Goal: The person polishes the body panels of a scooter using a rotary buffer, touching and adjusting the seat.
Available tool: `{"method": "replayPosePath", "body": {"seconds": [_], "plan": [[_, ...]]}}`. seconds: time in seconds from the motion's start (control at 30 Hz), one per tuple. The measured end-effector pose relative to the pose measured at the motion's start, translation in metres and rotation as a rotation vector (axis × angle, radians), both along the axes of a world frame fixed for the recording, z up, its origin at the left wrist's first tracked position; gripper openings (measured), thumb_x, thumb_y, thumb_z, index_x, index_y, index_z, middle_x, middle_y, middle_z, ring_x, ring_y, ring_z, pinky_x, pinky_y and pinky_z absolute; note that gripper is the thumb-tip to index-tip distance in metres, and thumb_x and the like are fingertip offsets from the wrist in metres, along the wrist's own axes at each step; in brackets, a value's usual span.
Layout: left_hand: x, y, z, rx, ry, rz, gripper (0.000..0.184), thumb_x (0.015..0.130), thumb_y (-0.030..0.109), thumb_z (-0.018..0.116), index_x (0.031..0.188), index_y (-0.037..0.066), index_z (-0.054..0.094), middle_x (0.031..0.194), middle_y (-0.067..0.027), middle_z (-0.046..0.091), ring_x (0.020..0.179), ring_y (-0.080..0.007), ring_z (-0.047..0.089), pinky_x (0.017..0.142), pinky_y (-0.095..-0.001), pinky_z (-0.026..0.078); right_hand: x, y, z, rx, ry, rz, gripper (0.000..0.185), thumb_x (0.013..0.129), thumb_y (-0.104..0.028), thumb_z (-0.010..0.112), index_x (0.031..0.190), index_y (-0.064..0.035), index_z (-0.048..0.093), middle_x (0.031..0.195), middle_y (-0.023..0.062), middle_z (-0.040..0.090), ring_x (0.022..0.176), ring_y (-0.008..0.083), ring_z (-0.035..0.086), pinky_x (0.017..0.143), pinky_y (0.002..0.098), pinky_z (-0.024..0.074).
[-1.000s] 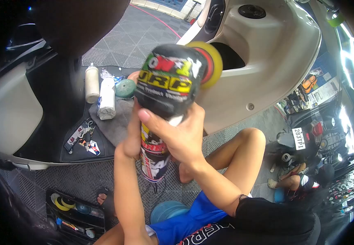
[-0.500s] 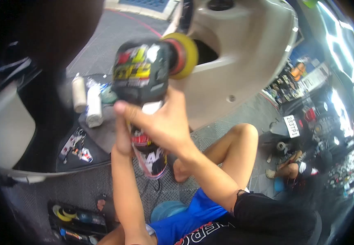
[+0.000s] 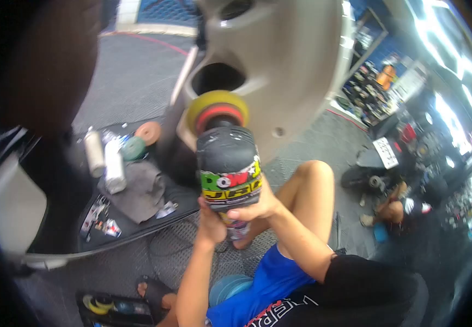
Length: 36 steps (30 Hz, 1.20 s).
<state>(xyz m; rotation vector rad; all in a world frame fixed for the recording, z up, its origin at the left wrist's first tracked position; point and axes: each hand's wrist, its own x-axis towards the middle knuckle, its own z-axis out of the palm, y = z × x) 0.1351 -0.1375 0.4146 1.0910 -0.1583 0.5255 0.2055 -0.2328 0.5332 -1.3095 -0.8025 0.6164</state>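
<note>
Grey textured flooring (image 3: 173, 242) lay beneath the black, yellow-padded polisher (image 3: 228, 153) reading "JRP"; left hand (image 3: 212, 224) and right hand (image 3: 259, 206) gripped it, fingers curled, crumpled grey cloth (image 3: 138, 191) leftward.

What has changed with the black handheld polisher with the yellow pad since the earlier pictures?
The black handheld polisher has swung round: its yellow pad, which faced right, now points away from the person. The camera view has shifted too. Nothing was visibly taken hold of or let go: both hands still grip the polisher, and the grey cloth still lies on the dark mat.
</note>
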Motion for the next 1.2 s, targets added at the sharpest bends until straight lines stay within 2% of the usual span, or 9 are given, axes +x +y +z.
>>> {"method": "replayPosePath", "body": {"seconds": [0.07, 0.27, 0.4, 0.5, 0.63, 0.77, 0.97, 1.03, 1.2], "plan": [[0.017, -0.022, -0.050, -0.035, -0.055, 0.204, 0.086, 0.101, 0.070, 0.016, 0.147, 0.002, 0.040, 0.140, -0.0123, 0.053, 0.132, -0.0226, 0.048, 0.114, -0.0373, 0.035, -0.003, 0.012, 0.002, -0.045, -0.174, 0.033, 0.066, 0.064, -0.016, 0.092, 0.120, 0.0042, 0.064, 0.109, 0.0097, 0.073, 0.099, 0.0167, 0.068, 0.094, 0.0329, 0.0528], [0.014, -0.002, -0.062, -0.511, -0.225, -0.137, 0.090, 0.099, 0.075, 0.014, 0.150, 0.004, 0.036, 0.150, -0.0106, 0.046, 0.137, -0.0247, 0.045, 0.117, -0.0408, 0.033, -0.021, 0.045, -0.019, -0.422, -0.537, -0.178, 0.074, 0.064, -0.041, 0.091, 0.116, 0.0044, 0.064, 0.098, 0.0165, 0.075, 0.092, 0.0282, 0.073, 0.089, 0.0382, 0.0542], [0.008, 0.022, -0.038, -0.524, -0.247, -0.223, 0.088, 0.100, 0.073, 0.015, 0.152, 0.005, 0.035, 0.152, -0.0109, 0.045, 0.138, -0.0246, 0.045, 0.117, -0.0393, 0.033, -0.033, 0.070, -0.017, -0.616, -0.630, -0.336, 0.075, 0.064, -0.048, 0.088, 0.110, 0.0055, 0.064, 0.096, 0.0232, 0.074, 0.091, 0.0355, 0.074, 0.086, 0.0418, 0.0552], [0.012, 0.034, -0.036, -0.537, -0.225, -0.222, 0.088, 0.100, 0.073, 0.015, 0.153, 0.006, 0.035, 0.152, -0.0108, 0.044, 0.138, -0.0246, 0.045, 0.117, -0.0392, 0.033, -0.035, 0.090, -0.008, -0.764, -0.720, -0.395, 0.054, 0.070, -0.032, 0.088, 0.108, 0.0019, 0.068, 0.096, 0.0171, 0.075, 0.089, 0.0239, 0.074, 0.082, 0.0361, 0.0555], [0.016, 0.060, -0.023, -0.489, -0.195, -0.220, 0.087, 0.100, 0.073, 0.016, 0.153, 0.006, 0.035, 0.152, -0.0108, 0.044, 0.138, -0.0245, 0.044, 0.117, -0.0391, 0.034, -0.027, 0.114, -0.007, -0.658, -0.723, -0.451, 0.068, 0.067, -0.047, 0.085, 0.110, 0.0035, 0.067, 0.090, 0.0218, 0.075, 0.084, 0.0361, 0.075, 0.081, 0.0422, 0.0574], [0.020, 0.086, -0.005, -0.391, -0.170, -0.208, 0.087, 0.100, 0.072, 0.016, 0.154, 0.006, 0.034, 0.153, -0.0107, 0.044, 0.138, -0.0244, 0.044, 0.117, -0.0390, 0.034, -0.022, 0.130, 0.006, -0.430, -0.644, -0.412, 0.053, 0.069, -0.034, 0.087, 0.105, 0.0015, 0.071, 0.088, 0.0168, 0.076, 0.084, 0.0287, 0.076, 0.079, 0.0372, 0.0580], [0.010, 0.065, -0.016, -0.389, -0.156, -0.198, 0.086, 0.101, 0.072, 0.016, 0.154, 0.007, 0.034, 0.153, -0.0107, 0.043, 0.139, -0.0242, 0.044, 0.117, -0.0389, 0.034, -0.031, 0.096, -0.017, -0.269, -0.659, -0.374, 0.063, 0.069, -0.027, 0.089, 0.117, 0.0051, 0.064, 0.095, 0.0174, 0.076, 0.091, 0.0250, 0.075, 0.086, 0.0371, 0.0570], [0.009, 0.058, -0.021, -0.430, -0.170, -0.204, 0.086, 0.101, 0.072, 0.017, 0.155, 0.007, 0.034, 0.153, -0.0106, 0.043, 0.139, -0.0242, 0.044, 0.117, -0.0388, 0.034, -0.032, 0.092, -0.010, -0.425, -0.550, -0.326, 0.055, 0.072, -0.018, 0.087, 0.115, 0.0071, 0.066, 0.105, 0.0142, 0.074, 0.097, 0.0174, 0.069, 0.091, 0.0331, 0.0525], [0.018, 0.089, 0.001, -0.424, -0.134, -0.200, 0.088, 0.099, 0.075, 0.017, 0.152, 0.008, 0.038, 0.149, -0.0115, 0.049, 0.135, -0.0246, 0.049, 0.112, -0.0389, 0.042, -0.020, 0.121, -0.003, -0.407, -0.586, -0.371, 0.055, 0.070, -0.028, 0.089, 0.109, 0.0036, 0.068, 0.094, 0.0164, 0.076, 0.090, 0.0219, 0.074, 0.083, 0.0354, 0.0558]]}}
